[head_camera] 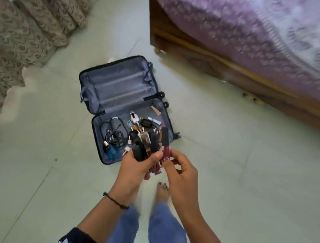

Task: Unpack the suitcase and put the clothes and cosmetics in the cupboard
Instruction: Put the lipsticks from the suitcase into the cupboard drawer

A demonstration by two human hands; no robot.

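An open dark suitcase (85,88) with grey lining lies flat on the floor. Its far half holds nothing; the near half holds black cables (112,133), a blue perfume bottle (112,152) and several small cosmetics (145,121). My left hand (136,165) grips a bundle of cosmetics (144,145), black and dark red tubes standing up from my fist above the case's near edge. My right hand (180,171) is beside it, its fingers pinching a dark red lip gloss tube (166,152) at the bundle's right side. No cupboard is in view.
A wooden bed (217,68) with a purple patterned cover (258,33) fills the upper right. Patterned curtains (24,34) hang at the left. Pale floor tiles (238,166) surround the case. My bare foot (162,190) and jeans legs are below my hands.
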